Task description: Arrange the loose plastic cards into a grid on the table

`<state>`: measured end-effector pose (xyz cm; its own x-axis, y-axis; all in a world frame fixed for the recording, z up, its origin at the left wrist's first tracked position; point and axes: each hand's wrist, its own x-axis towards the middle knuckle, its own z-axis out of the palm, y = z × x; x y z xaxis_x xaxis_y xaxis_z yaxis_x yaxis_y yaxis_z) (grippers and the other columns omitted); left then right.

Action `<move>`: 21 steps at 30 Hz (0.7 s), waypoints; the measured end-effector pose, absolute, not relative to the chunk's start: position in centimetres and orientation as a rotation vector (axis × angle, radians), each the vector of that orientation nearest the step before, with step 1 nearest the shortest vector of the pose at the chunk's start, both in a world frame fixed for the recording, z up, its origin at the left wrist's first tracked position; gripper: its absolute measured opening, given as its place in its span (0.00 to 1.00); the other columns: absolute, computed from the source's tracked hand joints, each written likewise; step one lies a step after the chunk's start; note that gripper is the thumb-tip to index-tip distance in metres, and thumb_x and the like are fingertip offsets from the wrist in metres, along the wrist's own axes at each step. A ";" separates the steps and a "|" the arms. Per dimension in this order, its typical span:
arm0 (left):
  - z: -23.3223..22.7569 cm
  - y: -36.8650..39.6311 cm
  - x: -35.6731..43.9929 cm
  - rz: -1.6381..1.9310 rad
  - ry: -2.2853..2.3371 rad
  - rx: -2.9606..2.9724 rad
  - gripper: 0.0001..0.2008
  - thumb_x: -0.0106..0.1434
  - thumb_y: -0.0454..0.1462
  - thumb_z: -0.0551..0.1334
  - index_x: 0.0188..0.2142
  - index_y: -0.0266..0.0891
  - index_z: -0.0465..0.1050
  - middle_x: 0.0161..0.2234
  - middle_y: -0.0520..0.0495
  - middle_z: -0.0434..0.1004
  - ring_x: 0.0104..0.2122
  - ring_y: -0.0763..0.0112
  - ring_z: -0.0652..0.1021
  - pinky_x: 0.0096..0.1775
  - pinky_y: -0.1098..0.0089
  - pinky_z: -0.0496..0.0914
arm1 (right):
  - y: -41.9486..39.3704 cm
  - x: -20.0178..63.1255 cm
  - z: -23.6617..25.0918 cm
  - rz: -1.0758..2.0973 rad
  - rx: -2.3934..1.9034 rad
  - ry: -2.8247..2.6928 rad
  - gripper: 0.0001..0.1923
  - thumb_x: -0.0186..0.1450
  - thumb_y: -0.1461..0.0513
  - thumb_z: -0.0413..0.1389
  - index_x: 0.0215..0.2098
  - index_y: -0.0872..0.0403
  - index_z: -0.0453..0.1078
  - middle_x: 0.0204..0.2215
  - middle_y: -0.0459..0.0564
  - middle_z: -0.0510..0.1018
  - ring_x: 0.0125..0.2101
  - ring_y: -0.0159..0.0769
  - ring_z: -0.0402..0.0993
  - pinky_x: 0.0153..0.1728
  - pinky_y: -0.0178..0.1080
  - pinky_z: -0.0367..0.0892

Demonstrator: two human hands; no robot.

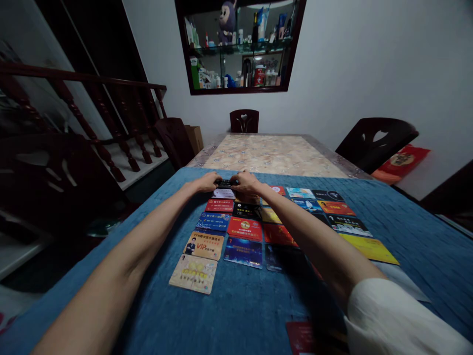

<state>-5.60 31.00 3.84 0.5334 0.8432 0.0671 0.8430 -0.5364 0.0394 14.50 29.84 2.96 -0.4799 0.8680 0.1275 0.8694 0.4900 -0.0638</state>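
Both hands hold one dark card at the far end of the card grid.

The left hand (pixel 207 183) and right hand (pixel 246 183) are closed on opposite ends of the dark card (pixel 226 183), above the blue cloth (pixel 236 305); its face is too small to read. The right forearm covers part of the laid-out cards (pixel 244 228), and a red card (pixel 301 337) is cut off by the bottom edge. The wall cabinet (pixel 240 47) holds bottles and a plush toy (pixel 226 22).

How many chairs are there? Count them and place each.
4. Far-end chair beyond the table; right chair beside it; left chair by the stair rail; near-left chair in shadow. Others may be hidden out of view.
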 end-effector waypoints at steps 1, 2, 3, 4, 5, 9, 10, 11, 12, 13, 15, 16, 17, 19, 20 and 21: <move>3.8 31.0 -5.7 0.130 1.512 2.750 0.22 0.55 0.30 0.58 0.49 0.36 0.77 0.47 0.43 0.78 0.47 0.60 0.77 0.52 0.67 0.70 | 29.8 14.5 3.0 -0.022 -1.515 -2.586 0.22 0.66 0.52 0.56 0.57 0.48 0.73 0.52 0.56 0.77 0.55 0.53 0.66 0.46 0.42 0.64; 3.8 31.0 -5.7 0.139 1.513 2.752 0.22 0.55 0.30 0.58 0.49 0.36 0.77 0.47 0.43 0.78 0.47 0.61 0.77 0.52 0.67 0.70 | 29.7 14.5 3.0 -0.029 -1.511 -2.585 0.22 0.66 0.52 0.56 0.57 0.48 0.73 0.53 0.56 0.76 0.55 0.53 0.65 0.46 0.42 0.64; 3.7 30.9 -5.8 0.150 1.515 2.755 0.22 0.55 0.30 0.58 0.49 0.37 0.76 0.48 0.43 0.78 0.47 0.62 0.77 0.53 0.68 0.70 | 29.6 14.6 3.1 -0.035 -1.506 -2.582 0.23 0.66 0.52 0.56 0.57 0.48 0.73 0.54 0.57 0.75 0.56 0.53 0.65 0.46 0.42 0.64; 3.8 30.8 -5.9 0.162 1.518 2.758 0.21 0.56 0.30 0.58 0.49 0.37 0.76 0.48 0.43 0.77 0.48 0.62 0.77 0.53 0.68 0.70 | 29.5 14.7 3.2 -0.040 -1.502 -2.579 0.23 0.67 0.51 0.56 0.58 0.48 0.72 0.55 0.57 0.75 0.56 0.53 0.64 0.47 0.43 0.64; 3.8 30.7 -6.1 0.176 1.524 2.761 0.21 0.56 0.30 0.58 0.50 0.38 0.76 0.48 0.43 0.77 0.48 0.63 0.76 0.53 0.68 0.70 | 29.4 14.8 3.3 -0.044 -1.497 -2.575 0.23 0.67 0.51 0.55 0.58 0.48 0.72 0.55 0.57 0.74 0.56 0.53 0.64 0.47 0.43 0.64; 4.2 30.0 -6.5 0.248 1.556 2.773 0.20 0.58 0.31 0.58 0.49 0.38 0.75 0.49 0.43 0.76 0.48 0.63 0.76 0.53 0.68 0.69 | 28.8 15.4 3.8 -0.054 -1.485 -2.566 0.20 0.67 0.53 0.55 0.55 0.49 0.74 0.54 0.58 0.74 0.56 0.52 0.64 0.47 0.43 0.63; 4.4 29.7 -6.5 0.273 1.563 2.778 0.19 0.58 0.31 0.57 0.49 0.37 0.76 0.49 0.42 0.76 0.48 0.63 0.76 0.53 0.67 0.69 | 28.5 15.6 3.9 -0.058 -1.484 -2.565 0.20 0.67 0.54 0.55 0.55 0.49 0.74 0.54 0.58 0.74 0.55 0.52 0.64 0.47 0.44 0.63; 4.6 29.3 -6.4 0.299 1.567 2.782 0.19 0.59 0.32 0.57 0.49 0.36 0.76 0.48 0.41 0.76 0.47 0.63 0.76 0.53 0.67 0.69 | 28.2 15.9 4.1 -0.063 -1.483 -2.564 0.19 0.67 0.55 0.56 0.54 0.49 0.75 0.53 0.58 0.74 0.55 0.52 0.64 0.47 0.44 0.63; 4.8 29.0 -6.3 0.325 1.571 2.786 0.18 0.60 0.32 0.56 0.49 0.36 0.76 0.48 0.41 0.76 0.47 0.63 0.76 0.53 0.66 0.69 | 27.8 16.2 4.3 -0.070 -1.480 -2.564 0.18 0.67 0.56 0.56 0.54 0.49 0.75 0.53 0.57 0.75 0.55 0.52 0.64 0.47 0.44 0.63; 5.0 28.5 -6.1 0.359 1.572 2.792 0.17 0.61 0.32 0.55 0.48 0.35 0.76 0.48 0.40 0.75 0.46 0.63 0.76 0.52 0.66 0.70 | 27.4 16.5 4.5 -0.077 -1.474 -2.563 0.18 0.67 0.56 0.56 0.53 0.49 0.76 0.52 0.57 0.76 0.54 0.51 0.64 0.47 0.43 0.62; 5.4 27.5 -5.5 0.449 1.548 2.812 0.16 0.63 0.33 0.54 0.44 0.35 0.78 0.45 0.40 0.76 0.44 0.63 0.77 0.51 0.66 0.70 | 26.4 17.2 4.9 -0.092 -1.460 -2.562 0.16 0.66 0.57 0.56 0.51 0.49 0.76 0.50 0.56 0.77 0.53 0.50 0.65 0.46 0.42 0.62; 5.6 26.8 -5.1 0.501 1.519 2.827 0.15 0.63 0.33 0.54 0.42 0.35 0.78 0.43 0.41 0.76 0.43 0.64 0.77 0.49 0.67 0.70 | 25.8 17.5 5.2 -0.099 -1.454 -2.559 0.16 0.66 0.58 0.56 0.50 0.49 0.77 0.49 0.55 0.77 0.53 0.50 0.65 0.45 0.42 0.61; 5.7 26.2 -4.7 0.552 1.482 2.845 0.14 0.64 0.33 0.54 0.39 0.35 0.79 0.41 0.42 0.76 0.41 0.64 0.77 0.48 0.68 0.71 | 25.2 18.0 5.4 -0.106 -1.449 -2.556 0.15 0.66 0.59 0.56 0.49 0.49 0.77 0.48 0.55 0.78 0.52 0.49 0.65 0.44 0.41 0.61; 6.1 24.7 -3.8 0.627 1.405 2.881 0.13 0.64 0.33 0.54 0.36 0.35 0.79 0.37 0.43 0.77 0.39 0.65 0.77 0.45 0.69 0.71 | 23.9 18.8 5.9 -0.119 -1.446 -2.544 0.13 0.65 0.62 0.55 0.46 0.51 0.78 0.46 0.54 0.79 0.50 0.48 0.66 0.42 0.40 0.59; 6.3 23.9 -3.3 0.644 1.377 2.894 0.13 0.64 0.32 0.54 0.36 0.35 0.79 0.37 0.43 0.76 0.39 0.65 0.76 0.44 0.69 0.71 | 23.2 19.3 6.1 -0.125 -1.445 -2.539 0.13 0.65 0.64 0.55 0.45 0.51 0.79 0.46 0.54 0.79 0.50 0.47 0.66 0.41 0.40 0.59; 6.4 23.1 -2.8 0.655 1.357 2.904 0.13 0.64 0.32 0.54 0.36 0.35 0.79 0.37 0.43 0.76 0.38 0.65 0.76 0.44 0.69 0.71 | 22.6 19.8 6.2 -0.129 -1.443 -2.534 0.13 0.64 0.65 0.54 0.44 0.51 0.79 0.45 0.53 0.79 0.49 0.47 0.66 0.41 0.39 0.58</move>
